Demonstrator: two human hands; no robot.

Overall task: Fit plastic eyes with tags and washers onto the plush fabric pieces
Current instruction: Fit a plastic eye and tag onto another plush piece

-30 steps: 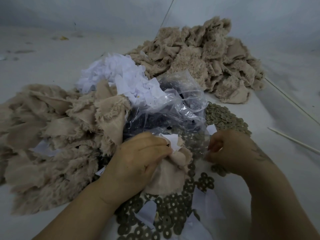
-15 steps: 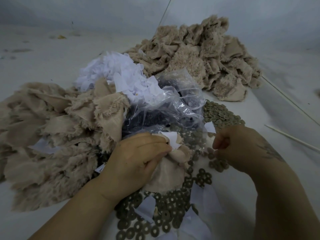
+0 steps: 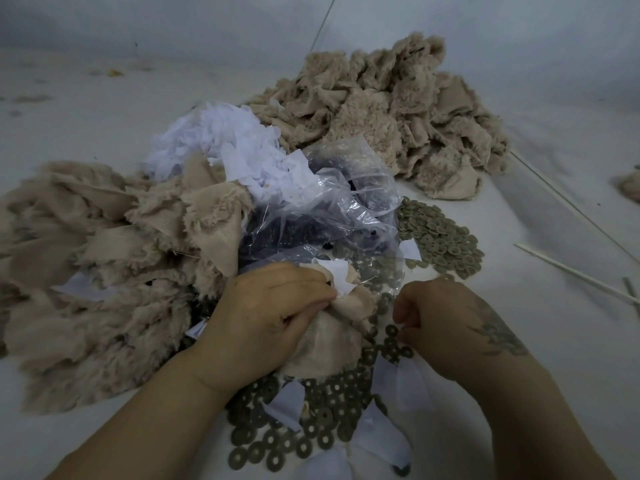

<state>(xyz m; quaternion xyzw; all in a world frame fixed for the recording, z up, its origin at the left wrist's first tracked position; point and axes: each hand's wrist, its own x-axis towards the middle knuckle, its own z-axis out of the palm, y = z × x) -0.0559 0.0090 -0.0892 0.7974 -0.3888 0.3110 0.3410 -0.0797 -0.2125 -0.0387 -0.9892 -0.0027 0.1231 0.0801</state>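
Note:
My left hand (image 3: 270,317) grips a beige plush piece (image 3: 325,344) with a white tag (image 3: 337,273) sticking out above the fingers. To its right, my right hand (image 3: 446,323) lies with curled fingers on the scattered round washers (image 3: 311,424); its fingertips touch a washer (image 3: 392,330), but I cannot tell whether they pinch it. A clear plastic bag of dark plastic eyes (image 3: 332,216) lies just beyond both hands. Any eye in the held piece is hidden by my left fingers.
A heap of beige plush pieces (image 3: 97,271) lies at the left and another heap (image 3: 391,109) at the back right. White paper tags (image 3: 228,143) are piled in the middle, with a second patch of washers (image 3: 440,237) at the right. Thin white sticks (image 3: 575,271) lie far right.
My right hand has moved down and toward me, from beside the bag onto the near washers. My left hand keeps hold of the plush piece and tag.

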